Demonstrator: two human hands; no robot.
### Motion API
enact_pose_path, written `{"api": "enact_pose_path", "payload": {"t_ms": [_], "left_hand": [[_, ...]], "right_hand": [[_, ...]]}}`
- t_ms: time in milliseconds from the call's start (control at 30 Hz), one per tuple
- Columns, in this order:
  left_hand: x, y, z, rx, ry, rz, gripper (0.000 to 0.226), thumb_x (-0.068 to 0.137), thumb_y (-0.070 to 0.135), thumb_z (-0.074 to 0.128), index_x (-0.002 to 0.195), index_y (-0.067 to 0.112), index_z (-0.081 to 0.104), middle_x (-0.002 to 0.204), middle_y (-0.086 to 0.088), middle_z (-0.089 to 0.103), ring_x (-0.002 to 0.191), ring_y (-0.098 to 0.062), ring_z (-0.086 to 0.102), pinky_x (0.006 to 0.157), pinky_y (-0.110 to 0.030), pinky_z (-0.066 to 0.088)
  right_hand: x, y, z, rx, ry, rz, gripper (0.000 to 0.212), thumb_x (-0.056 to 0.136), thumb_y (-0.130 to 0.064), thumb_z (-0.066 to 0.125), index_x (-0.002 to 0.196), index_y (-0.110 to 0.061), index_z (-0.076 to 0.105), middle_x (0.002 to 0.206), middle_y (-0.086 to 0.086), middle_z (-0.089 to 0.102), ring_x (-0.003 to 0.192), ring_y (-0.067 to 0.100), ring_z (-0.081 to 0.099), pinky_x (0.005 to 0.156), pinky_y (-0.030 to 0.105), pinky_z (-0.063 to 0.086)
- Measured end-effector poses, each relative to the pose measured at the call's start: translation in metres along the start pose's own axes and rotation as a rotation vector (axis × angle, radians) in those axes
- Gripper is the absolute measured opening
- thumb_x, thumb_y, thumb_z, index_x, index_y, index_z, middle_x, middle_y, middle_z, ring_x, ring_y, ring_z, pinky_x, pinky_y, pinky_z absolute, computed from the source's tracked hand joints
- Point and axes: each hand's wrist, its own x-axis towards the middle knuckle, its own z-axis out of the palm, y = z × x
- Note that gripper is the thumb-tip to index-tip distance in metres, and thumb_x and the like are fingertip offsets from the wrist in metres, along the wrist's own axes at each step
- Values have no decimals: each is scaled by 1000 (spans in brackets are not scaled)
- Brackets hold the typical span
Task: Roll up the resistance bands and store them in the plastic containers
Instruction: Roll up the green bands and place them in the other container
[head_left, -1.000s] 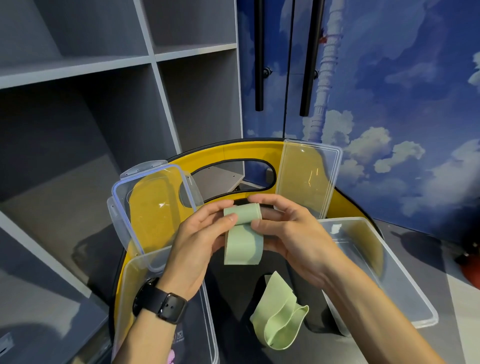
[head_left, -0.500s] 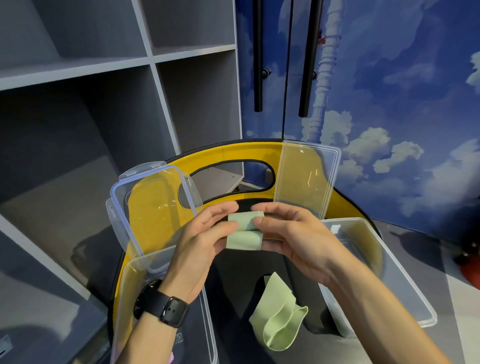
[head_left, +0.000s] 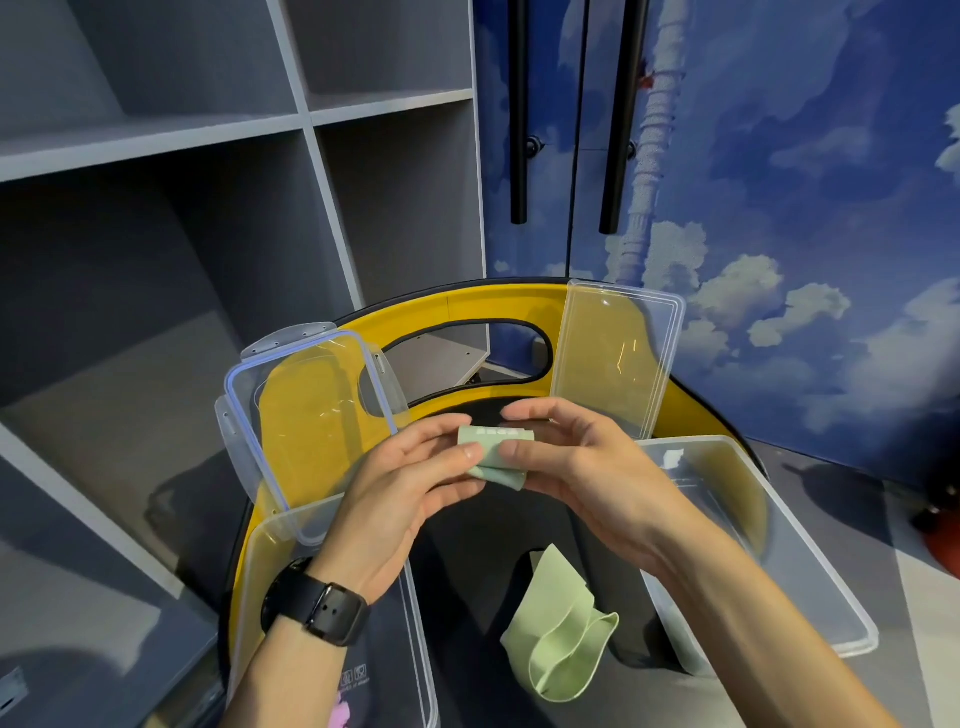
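Head view: left hand (head_left: 400, 488) and right hand (head_left: 582, 467) are pinching a nearly rolled green resistance band (head_left: 493, 452) at frame centre; second band (head_left: 558, 629) is lying unrolled below; both plastic containers (head_left: 810, 577) are awaiting bands.

Both hands pinched a nearly rolled green band (head_left: 493, 451), the left hand (head_left: 410, 488) at its left end, the right hand (head_left: 582, 467) at its right. A loose green band (head_left: 558, 639) lay below them, between two clear containers, one (head_left: 769, 535) beside the right wrist, one (head_left: 260, 561) under the left.
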Motion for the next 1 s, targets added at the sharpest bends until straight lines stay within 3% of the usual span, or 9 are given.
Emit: {"api": "enact_pose_path", "payload": {"t_ms": [133, 333, 467, 600, 700, 900, 1000], "left_hand": [[0, 0, 0, 25, -22, 18, 48, 72, 19, 70, 119, 14, 63, 110, -5, 73, 104, -20, 69, 86, -34, 56], [0, 0, 2, 24, -3, 35, 46, 69, 20, 71, 115, 13, 66, 105, -5, 75, 101, -19, 70, 83, -28, 58], [1, -1, 1, 52, -13, 43, 38, 74, 11, 71, 112, 10, 65, 104, -8, 74, 101, -21, 71, 82, -27, 58], [2, -4, 1, 162, -5, 56, 32, 78, 0, 74, 106, 14, 67, 103, -7, 74, 100, -22, 70, 88, -33, 55], [2, -6, 3, 236, -29, 74, 32, 78, -4, 72, 102, 16, 68, 103, -4, 74, 98, -16, 71, 81, -25, 53], [0, -10, 7, 283, -39, 68, 34, 75, -8, 72, 100, 15, 65, 100, -3, 75, 96, -14, 71, 75, -19, 53], [0, -12, 8, 281, -42, 56, 34, 76, -7, 72, 100, 14, 64, 100, -3, 75, 96, -14, 71, 75, -19, 53]], "right_hand": [[1, 1, -1, -219, 40, -62, 25, 81, -19, 76, 106, -21, 72, 102, 4, 74, 104, 23, 67, 100, 45, 51], [0, 0, -4, -195, 22, -97, 24, 84, -9, 72, 107, -16, 70, 101, 4, 75, 100, 19, 69, 93, 32, 53], [0, -1, -5, -264, -3, -107, 25, 84, -8, 72, 107, -17, 70, 104, 4, 74, 102, 20, 68, 95, 36, 54], [-2, -5, -6, -686, 4, -195, 30, 85, -18, 71, 114, -26, 68, 105, -11, 70, 97, 8, 64, 90, 30, 53], [-6, -7, -3, -1030, -3, -331, 30, 88, -27, 66, 118, -30, 65, 100, -16, 68, 87, 4, 60, 78, 21, 49], [-7, -2, 1, -1250, -20, -440, 32, 88, -17, 60, 119, -24, 62, 109, -6, 64, 85, 6, 46, 73, 20, 36], [-5, 1, 2, -1287, -20, -429, 32, 88, -20, 61, 120, -25, 60, 111, -7, 63, 87, 5, 45, 75, 20, 38]]}}
